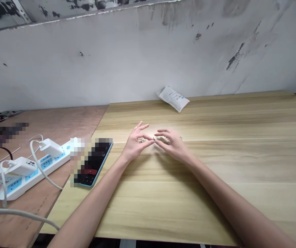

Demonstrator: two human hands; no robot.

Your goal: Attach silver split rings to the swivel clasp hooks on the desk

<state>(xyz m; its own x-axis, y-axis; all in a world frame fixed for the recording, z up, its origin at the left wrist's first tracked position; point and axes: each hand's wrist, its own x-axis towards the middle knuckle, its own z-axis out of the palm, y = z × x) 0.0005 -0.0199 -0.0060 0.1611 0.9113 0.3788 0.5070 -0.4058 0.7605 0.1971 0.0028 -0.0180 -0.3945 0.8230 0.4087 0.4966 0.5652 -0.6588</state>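
Observation:
My left hand (136, 143) and my right hand (172, 144) lie palm down in the middle of the light wooden table (215, 193), fingers pointing at each other. A tiny metal piece (154, 139) sits where the two index fingertips meet. I cannot tell if it is pinched or only touched. A small cluster of metal rings (141, 140) shows beneath my left fingers. Another small metal cluster (167, 140) lies by my right fingers, partly hidden by them.
A sealed white plastic bag (173, 99) lies against the stained wall at the table's back. A phone (93, 165) lies left of my hands. Further left, a white power strip (31, 174) with plugged-in chargers and cables rests on a plywood bench (60, 120).

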